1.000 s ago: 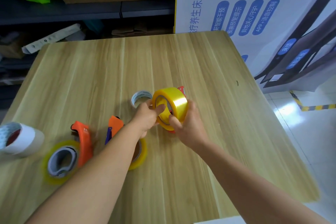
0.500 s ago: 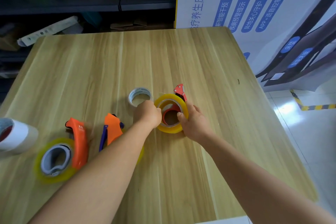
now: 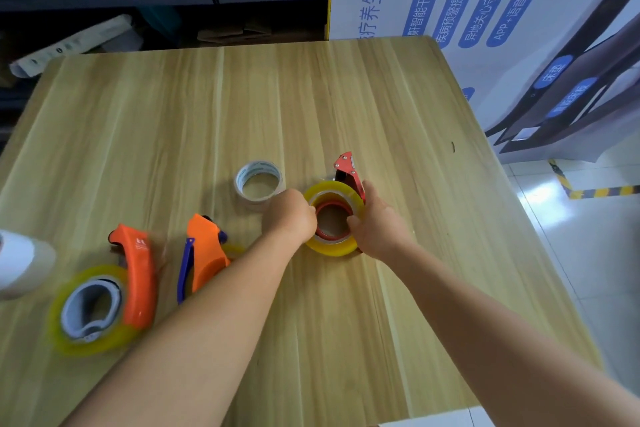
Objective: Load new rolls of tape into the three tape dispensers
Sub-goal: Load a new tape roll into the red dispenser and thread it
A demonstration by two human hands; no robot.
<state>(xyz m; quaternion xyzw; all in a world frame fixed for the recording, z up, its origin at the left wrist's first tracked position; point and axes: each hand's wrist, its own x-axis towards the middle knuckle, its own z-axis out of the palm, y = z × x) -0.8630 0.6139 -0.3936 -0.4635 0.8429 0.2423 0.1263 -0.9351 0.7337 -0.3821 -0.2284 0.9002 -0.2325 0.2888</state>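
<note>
Both hands [image 3: 292,218] [image 3: 377,229] grip the yellow roll [image 3: 332,246] over the red dispenser [image 3: 349,170]; pressed crooked, it could jam on the hub.

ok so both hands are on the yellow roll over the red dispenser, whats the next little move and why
Probably press the yellow roll down until it sits flat on the red dispenser. The left hand and right hand grip its opposite sides, and the red hub already shows inside the core.
</note>
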